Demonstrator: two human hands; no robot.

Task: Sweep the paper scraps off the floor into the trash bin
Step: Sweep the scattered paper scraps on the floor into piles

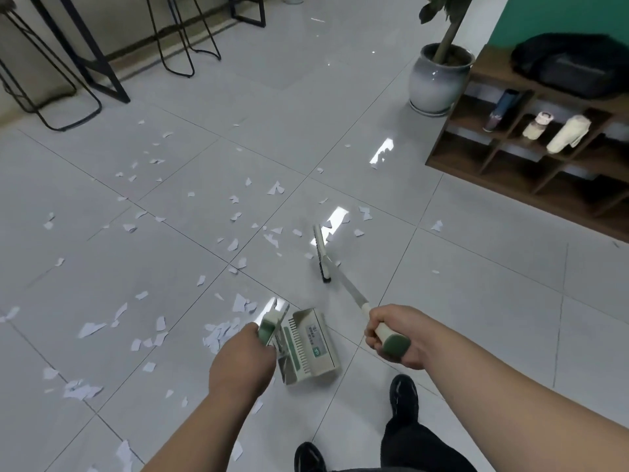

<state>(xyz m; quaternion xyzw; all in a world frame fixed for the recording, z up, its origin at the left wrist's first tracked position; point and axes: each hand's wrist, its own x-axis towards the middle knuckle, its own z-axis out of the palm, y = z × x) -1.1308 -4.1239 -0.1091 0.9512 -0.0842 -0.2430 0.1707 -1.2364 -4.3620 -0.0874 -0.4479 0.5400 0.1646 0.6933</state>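
Two black shoes (403,395) stand beneath both outstretched forearms. The left hand (243,366) curls round the handle of the single dustpan (309,345), low by the feet. The right hand (391,330) wraps the green end of the one broom (321,255), its head on the tiles ahead. Paper scraps (240,303), too many to count, litter the floor (476,301), mostly leftward.
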